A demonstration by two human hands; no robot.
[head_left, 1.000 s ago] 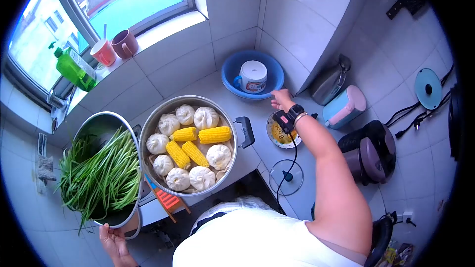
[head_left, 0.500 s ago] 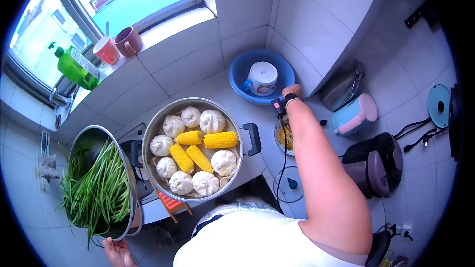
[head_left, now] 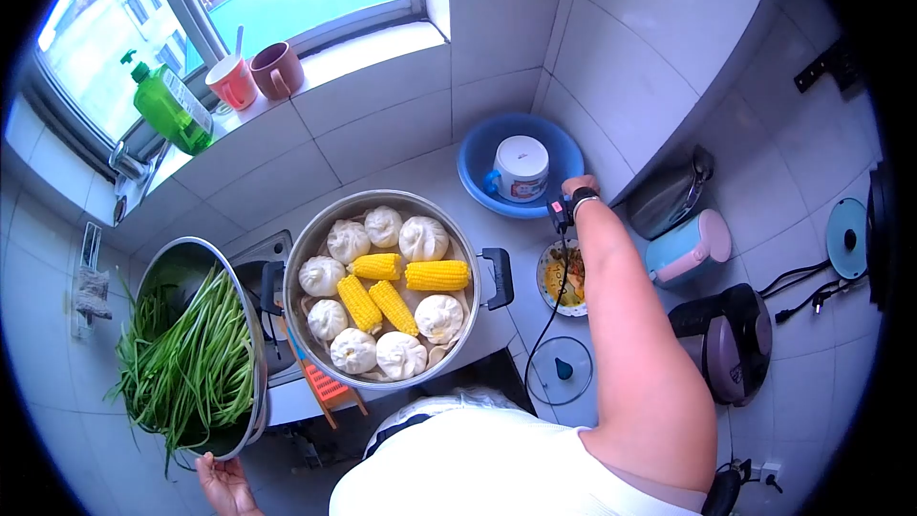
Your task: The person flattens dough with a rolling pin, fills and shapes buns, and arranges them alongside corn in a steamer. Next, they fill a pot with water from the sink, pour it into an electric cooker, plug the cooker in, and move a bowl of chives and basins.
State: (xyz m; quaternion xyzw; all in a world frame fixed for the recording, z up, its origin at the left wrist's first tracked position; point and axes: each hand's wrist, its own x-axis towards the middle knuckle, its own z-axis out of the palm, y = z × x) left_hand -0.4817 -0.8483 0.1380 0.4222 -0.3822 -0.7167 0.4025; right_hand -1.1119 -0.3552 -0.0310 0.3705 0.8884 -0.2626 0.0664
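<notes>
My right hand [head_left: 579, 186] is closed on the right rim of a blue plastic basin [head_left: 470, 170]; its fingertips are partly hidden. Inside the basin sits a white lidded mug [head_left: 522, 170] with a blue handle. At lower left, my left hand [head_left: 226, 484] grips the lower rim of a tilted metal basin [head_left: 258, 363] full of long green chives [head_left: 196, 363]. Between the hands stands a wide steel steamer pot [head_left: 298, 220] with black handles. It holds several white steamed buns [head_left: 401, 355] around pieces of yellow corn [head_left: 437, 275].
A plate of food [head_left: 564, 277] and a glass lid [head_left: 561, 371] lie near my right forearm. Beyond it stand a blue-pink pitcher [head_left: 690, 247] and a dark appliance [head_left: 721, 344]. A green soap bottle [head_left: 172, 107] and two cups line the sill. An orange grater [head_left: 325, 384] leans below the pot.
The camera view has shifted slightly, so most things appear farther right. Both hands stay on their basins, and more of the food plate shows beside my right forearm.
</notes>
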